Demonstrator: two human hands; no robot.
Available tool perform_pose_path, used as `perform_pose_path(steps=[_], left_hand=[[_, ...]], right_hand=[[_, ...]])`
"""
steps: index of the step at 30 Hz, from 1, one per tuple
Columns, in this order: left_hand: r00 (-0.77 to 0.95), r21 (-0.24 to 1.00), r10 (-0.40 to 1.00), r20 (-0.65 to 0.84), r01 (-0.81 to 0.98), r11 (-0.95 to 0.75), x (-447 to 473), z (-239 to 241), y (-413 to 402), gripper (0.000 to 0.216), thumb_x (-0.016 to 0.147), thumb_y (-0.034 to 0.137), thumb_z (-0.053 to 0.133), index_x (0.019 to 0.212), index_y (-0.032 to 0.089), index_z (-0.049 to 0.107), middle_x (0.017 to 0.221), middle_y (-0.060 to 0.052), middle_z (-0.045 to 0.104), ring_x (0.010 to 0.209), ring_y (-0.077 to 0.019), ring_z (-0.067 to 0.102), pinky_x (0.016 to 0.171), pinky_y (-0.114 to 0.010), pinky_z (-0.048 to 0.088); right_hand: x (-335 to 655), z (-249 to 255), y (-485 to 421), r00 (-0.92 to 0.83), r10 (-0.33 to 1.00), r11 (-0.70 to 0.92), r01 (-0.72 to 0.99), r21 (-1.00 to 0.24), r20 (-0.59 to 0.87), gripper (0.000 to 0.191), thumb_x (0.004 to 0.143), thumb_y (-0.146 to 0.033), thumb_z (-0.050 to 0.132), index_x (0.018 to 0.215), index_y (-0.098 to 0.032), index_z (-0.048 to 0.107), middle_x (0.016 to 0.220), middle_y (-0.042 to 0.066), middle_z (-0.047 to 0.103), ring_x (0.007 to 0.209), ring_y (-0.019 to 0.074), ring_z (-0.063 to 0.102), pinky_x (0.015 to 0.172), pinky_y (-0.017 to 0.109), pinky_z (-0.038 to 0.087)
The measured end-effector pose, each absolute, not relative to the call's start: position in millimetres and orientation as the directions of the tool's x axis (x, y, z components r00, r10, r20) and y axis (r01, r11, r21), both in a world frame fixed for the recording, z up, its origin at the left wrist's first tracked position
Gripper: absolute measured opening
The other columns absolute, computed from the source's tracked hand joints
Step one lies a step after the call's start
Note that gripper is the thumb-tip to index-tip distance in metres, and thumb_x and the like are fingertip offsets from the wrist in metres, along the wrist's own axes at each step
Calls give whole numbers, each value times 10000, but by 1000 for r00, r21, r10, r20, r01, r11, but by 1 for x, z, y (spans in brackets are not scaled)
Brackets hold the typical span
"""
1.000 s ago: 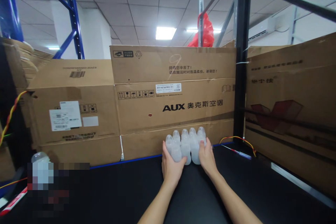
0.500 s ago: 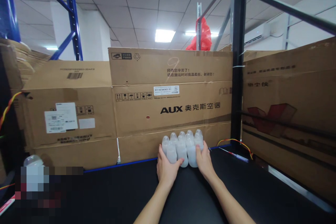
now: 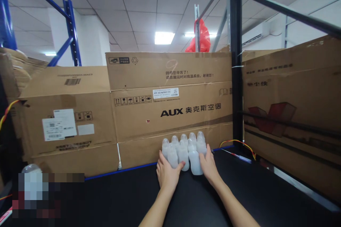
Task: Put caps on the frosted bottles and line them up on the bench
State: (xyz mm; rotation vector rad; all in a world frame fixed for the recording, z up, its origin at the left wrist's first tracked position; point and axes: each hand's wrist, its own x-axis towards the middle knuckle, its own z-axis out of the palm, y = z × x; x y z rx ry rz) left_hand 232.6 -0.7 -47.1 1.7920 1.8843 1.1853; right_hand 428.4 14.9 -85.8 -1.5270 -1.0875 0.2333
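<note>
Several translucent white plastic bottles [image 3: 183,150] stand upright in a tight cluster on the black shelf surface [image 3: 202,198], against a cardboard box printed AUX [image 3: 170,110]. My left hand [image 3: 166,173] presses against the left side of the cluster, thumb on a front bottle. On the right side, my right hand [image 3: 209,165] rests with its fingers against the bottles. The front right bottle [image 3: 195,161] stands slightly forward of the others.
Cardboard boxes wall the back, with a labelled one [image 3: 66,113] at left and another [image 3: 293,110] at right. A black rack post [image 3: 236,56] rises right of the bottles. Red-yellow wires [image 3: 239,143] lie by its base. A lone bottle top [image 3: 30,168] shows at far left.
Both hands stay on the bottle cluster. The front right bottle has shifted slightly toward me. The view has drifted a little to the right and up.
</note>
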Motion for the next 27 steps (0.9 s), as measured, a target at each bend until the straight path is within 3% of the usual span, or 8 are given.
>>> perform_pose_path(steps=[7, 11, 13, 16, 21, 27], left_hand=[[-192, 699, 921, 339, 707, -109, 232, -50, 3, 1148, 759, 565, 793, 1577, 37, 188, 1513, -310, 453, 1423, -425, 441, 1149, -490, 358], [-194, 701, 914, 356, 702, -124, 232, -52, 4, 1139, 758, 571, 792, 1571, 30, 205, 1506, -318, 458, 1421, -432, 443, 1142, -502, 368], [-197, 705, 909, 367, 696, -134, 232, -53, 5, 1137, 751, 566, 800, 1566, 29, 216, 1504, -320, 459, 1420, -440, 440, 1142, -511, 370], [-206, 715, 899, 385, 683, -150, 233, -54, 6, 1142, 726, 556, 830, 1551, 25, 244, 1487, -328, 468, 1400, -459, 455, 1131, -530, 385], [-285, 737, 839, 464, 649, -187, 234, -50, -1, 1243, 633, 546, 911, 1546, 73, 214, 1454, -315, 448, 1364, -477, 466, 1105, -563, 409], [-351, 743, 740, 574, 603, -290, 222, -49, -13, 965, 648, 444, 925, 1371, 146, 358, 1228, -147, 531, 1204, -333, 553, 1069, -449, 459]], right_hand=[[423, -76, 5, 552, 720, 31, 580, -814, 421, 857, 976, -578, 304, 1623, -34, 161, 1611, 259, 347, 1520, 343, 328, 1191, 448, 343], [416, -58, -10, 585, 683, -77, 652, -754, 437, 846, 959, -552, 412, 1601, -39, 209, 1622, 268, 303, 1496, 388, 344, 1179, 484, 333], [412, -40, -22, 617, 643, -149, 681, -717, 453, 752, 945, -456, 463, 1553, -42, 301, 1598, 269, 325, 1458, 408, 381, 1163, 486, 334], [409, -7, -41, 654, 601, -257, 702, -664, 459, 462, 952, -294, 390, 1353, -95, 505, 1431, 239, 510, 1313, 381, 528, 1082, 454, 394], [401, 30, -65, 568, 755, -341, 767, -543, 328, 285, 956, -359, 414, 1073, -204, 622, 1014, 133, 723, 931, 331, 718, 802, 414, 502], [389, 20, -69, 404, 911, -339, 849, -406, 82, 529, 890, -488, 641, 1201, -60, 629, 1144, 263, 726, 1103, 447, 692, 895, 512, 506]])
